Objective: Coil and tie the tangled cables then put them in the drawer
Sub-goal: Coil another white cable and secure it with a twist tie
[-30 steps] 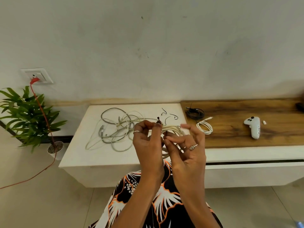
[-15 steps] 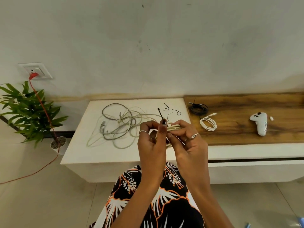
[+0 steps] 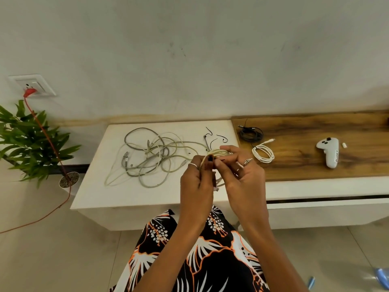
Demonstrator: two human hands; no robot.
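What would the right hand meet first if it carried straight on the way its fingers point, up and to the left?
Probably the left hand, already touching it around the coiled cable both hold. Past that lie the tangled cables, though depth is unclear.

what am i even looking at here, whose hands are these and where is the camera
There is no machine here. A person wears one camera on the head, looking forward and down, so you see their own two bare hands from above.

The left hand and right hand together hold a coiled cream cable above the edge of a white table; the fingers are curled round it, and a thin black tie sticks up from the coil.

On the table lies a tangle of grey and cream cables, plus a few loose black ties. To the right, on a wooden top, lie a coiled black cable, a coiled white cable and a white handheld controller. At far left stands a potted plant.
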